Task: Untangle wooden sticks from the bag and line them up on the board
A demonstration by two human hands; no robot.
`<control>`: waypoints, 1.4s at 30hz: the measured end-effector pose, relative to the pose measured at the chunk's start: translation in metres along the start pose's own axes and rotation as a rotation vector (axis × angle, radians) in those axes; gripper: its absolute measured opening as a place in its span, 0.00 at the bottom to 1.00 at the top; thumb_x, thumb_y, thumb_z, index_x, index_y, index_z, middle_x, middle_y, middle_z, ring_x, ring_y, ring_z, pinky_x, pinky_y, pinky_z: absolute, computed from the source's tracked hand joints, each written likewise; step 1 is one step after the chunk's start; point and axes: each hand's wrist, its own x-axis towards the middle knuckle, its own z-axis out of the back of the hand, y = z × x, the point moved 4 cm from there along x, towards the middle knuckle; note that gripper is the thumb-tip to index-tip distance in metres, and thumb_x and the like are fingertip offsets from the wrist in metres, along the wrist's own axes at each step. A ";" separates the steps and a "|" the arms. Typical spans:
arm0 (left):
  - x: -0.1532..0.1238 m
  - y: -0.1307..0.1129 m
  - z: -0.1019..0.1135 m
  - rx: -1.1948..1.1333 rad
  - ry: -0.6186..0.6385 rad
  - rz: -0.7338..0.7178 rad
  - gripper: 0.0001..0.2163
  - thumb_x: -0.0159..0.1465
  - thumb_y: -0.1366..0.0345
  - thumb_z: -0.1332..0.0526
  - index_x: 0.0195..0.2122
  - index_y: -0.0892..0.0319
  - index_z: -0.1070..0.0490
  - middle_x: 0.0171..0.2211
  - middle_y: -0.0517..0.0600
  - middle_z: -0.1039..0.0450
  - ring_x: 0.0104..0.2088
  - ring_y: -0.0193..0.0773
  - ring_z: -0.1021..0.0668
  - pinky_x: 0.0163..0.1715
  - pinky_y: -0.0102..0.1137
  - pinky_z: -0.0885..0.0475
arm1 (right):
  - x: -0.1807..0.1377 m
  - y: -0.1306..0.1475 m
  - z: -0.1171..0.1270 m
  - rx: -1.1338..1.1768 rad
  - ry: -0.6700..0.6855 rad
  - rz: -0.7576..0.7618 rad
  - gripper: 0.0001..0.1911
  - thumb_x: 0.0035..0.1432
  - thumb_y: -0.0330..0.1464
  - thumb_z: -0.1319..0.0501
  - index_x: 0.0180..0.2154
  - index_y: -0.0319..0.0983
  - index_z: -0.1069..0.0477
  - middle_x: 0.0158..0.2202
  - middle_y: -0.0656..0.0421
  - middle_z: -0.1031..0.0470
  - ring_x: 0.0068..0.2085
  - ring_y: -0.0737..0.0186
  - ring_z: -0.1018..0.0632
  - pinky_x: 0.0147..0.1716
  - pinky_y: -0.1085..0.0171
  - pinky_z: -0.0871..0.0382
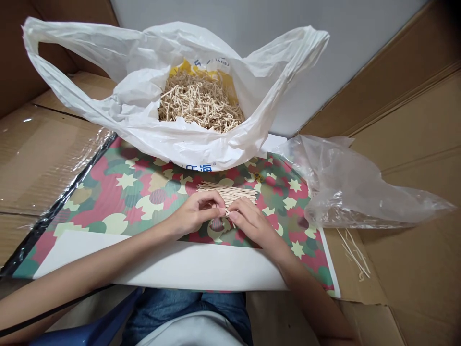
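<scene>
Clock read from the meeting point of the two hands, left to right.

Between 9 and 10: cardboard (46, 163), with glossy clear film by the counter (117, 218), which has a camouflage-patterned covering.

From 11 to 12: white plastic bag (194, 146), mouth gaping, handles spread, heaped inside with curled pale pieces (203, 103). Its wall is thin and slack; a forearm snagging a handle could, I judge, tip the heap out.

At the centre: left hand (196, 211), thumb and forefinger pinching a pale strand (226, 212). It is held just above the counter, between the hands (too small to make out whether it is looped or knotted).

Just off 12: straight pale sticks (236, 191), laid side by side, partly behind the fingers. A brushing knuckle might scatter them.

Right hand (254, 221): fingertips closed on the same strand. Pulling too hard from both sides could snap it; a loose pinch could drop it.

Between 2 and 3: clear plastic bag (345, 182), crumpled.

Between 3 and 4: loose strands (355, 252) on cardboard, easily lost beneath that bag if it slumps.
</scene>
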 end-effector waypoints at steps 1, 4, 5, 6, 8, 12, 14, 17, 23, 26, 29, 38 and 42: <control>0.000 0.000 0.000 -0.014 0.007 0.010 0.07 0.56 0.66 0.40 0.26 0.64 0.35 0.21 0.44 0.37 0.22 0.27 0.32 0.24 0.23 0.38 | 0.000 -0.004 0.001 0.058 0.032 -0.030 0.11 0.62 0.34 0.53 0.31 0.40 0.37 0.29 0.61 0.34 0.34 0.64 0.33 0.36 0.64 0.40; -0.001 0.000 -0.003 -0.042 0.055 0.044 0.07 0.56 0.65 0.40 0.26 0.63 0.36 0.22 0.44 0.36 0.23 0.29 0.32 0.25 0.24 0.37 | -0.002 -0.013 0.002 0.230 0.145 -0.081 0.11 0.62 0.37 0.52 0.30 0.39 0.37 0.28 0.62 0.33 0.32 0.66 0.32 0.33 0.66 0.39; -0.002 0.000 -0.003 -0.044 0.067 0.051 0.07 0.56 0.65 0.40 0.27 0.63 0.36 0.22 0.44 0.36 0.24 0.29 0.32 0.25 0.25 0.37 | -0.003 -0.015 0.002 0.276 0.179 -0.083 0.10 0.61 0.37 0.50 0.30 0.39 0.37 0.27 0.62 0.33 0.30 0.67 0.31 0.31 0.67 0.39; -0.002 0.000 -0.003 -0.043 0.075 0.056 0.07 0.57 0.65 0.40 0.27 0.63 0.36 0.22 0.44 0.36 0.24 0.29 0.31 0.26 0.25 0.37 | -0.003 -0.016 0.001 0.309 0.198 -0.085 0.09 0.60 0.37 0.48 0.30 0.39 0.37 0.27 0.62 0.33 0.29 0.67 0.31 0.30 0.68 0.39; -0.002 0.001 -0.003 -0.039 0.075 0.053 0.07 0.58 0.65 0.42 0.27 0.63 0.37 0.23 0.45 0.37 0.26 0.30 0.32 0.27 0.25 0.37 | -0.004 -0.017 -0.001 0.332 0.189 -0.089 0.07 0.58 0.34 0.46 0.29 0.39 0.37 0.27 0.63 0.33 0.28 0.69 0.32 0.28 0.69 0.40; -0.003 0.000 -0.006 0.002 0.129 -0.003 0.08 0.58 0.64 0.42 0.35 0.62 0.37 0.28 0.46 0.37 0.29 0.30 0.33 0.28 0.25 0.37 | -0.003 -0.012 -0.001 0.229 0.071 -0.034 0.04 0.55 0.29 0.45 0.28 0.39 0.36 0.26 0.64 0.33 0.28 0.69 0.32 0.29 0.69 0.40; -0.004 0.000 -0.010 0.070 0.149 -0.041 0.10 0.57 0.64 0.40 0.37 0.62 0.38 0.29 0.46 0.37 0.30 0.30 0.33 0.29 0.25 0.38 | -0.003 -0.007 -0.002 0.152 0.026 0.012 0.04 0.54 0.28 0.44 0.27 0.39 0.36 0.26 0.64 0.33 0.29 0.69 0.32 0.30 0.68 0.41; -0.004 0.002 -0.012 0.132 0.124 -0.073 0.08 0.57 0.65 0.40 0.34 0.62 0.38 0.28 0.45 0.37 0.29 0.29 0.34 0.29 0.24 0.38 | -0.004 -0.001 -0.002 0.063 -0.018 0.040 0.05 0.54 0.28 0.44 0.26 0.39 0.37 0.25 0.63 0.33 0.29 0.67 0.33 0.32 0.67 0.41; -0.003 0.005 -0.010 0.083 0.117 -0.033 0.09 0.56 0.64 0.40 0.28 0.63 0.39 0.22 0.44 0.39 0.23 0.28 0.36 0.23 0.23 0.40 | -0.003 -0.002 -0.002 0.127 -0.038 -0.010 0.07 0.53 0.28 0.44 0.24 0.39 0.38 0.24 0.63 0.34 0.29 0.67 0.33 0.31 0.66 0.41; -0.003 0.003 -0.007 0.097 0.104 -0.035 0.08 0.55 0.65 0.39 0.27 0.63 0.38 0.22 0.44 0.39 0.23 0.28 0.35 0.23 0.23 0.40 | -0.001 -0.010 -0.005 0.277 0.038 -0.086 0.05 0.54 0.31 0.45 0.26 0.38 0.36 0.26 0.62 0.33 0.28 0.68 0.33 0.29 0.67 0.40; -0.004 -0.001 -0.007 0.150 0.124 -0.074 0.07 0.55 0.66 0.39 0.27 0.63 0.37 0.23 0.44 0.38 0.24 0.28 0.35 0.24 0.23 0.39 | -0.001 -0.017 -0.010 0.432 0.137 -0.161 0.07 0.55 0.36 0.44 0.30 0.38 0.36 0.28 0.61 0.33 0.29 0.68 0.32 0.27 0.68 0.40; -0.006 -0.008 -0.012 0.235 0.223 -0.141 0.04 0.56 0.68 0.41 0.29 0.63 0.36 0.26 0.47 0.35 0.28 0.30 0.33 0.29 0.24 0.37 | -0.004 -0.010 -0.017 0.757 0.254 -0.315 0.06 0.53 0.34 0.43 0.28 0.38 0.39 0.24 0.63 0.34 0.25 0.69 0.34 0.23 0.70 0.44; -0.006 -0.008 -0.012 0.248 0.234 -0.119 0.04 0.55 0.68 0.41 0.29 0.62 0.36 0.25 0.46 0.36 0.27 0.29 0.34 0.27 0.24 0.38 | -0.005 -0.009 -0.018 0.769 0.310 -0.343 0.06 0.52 0.33 0.43 0.31 0.37 0.37 0.25 0.62 0.33 0.26 0.69 0.33 0.23 0.70 0.44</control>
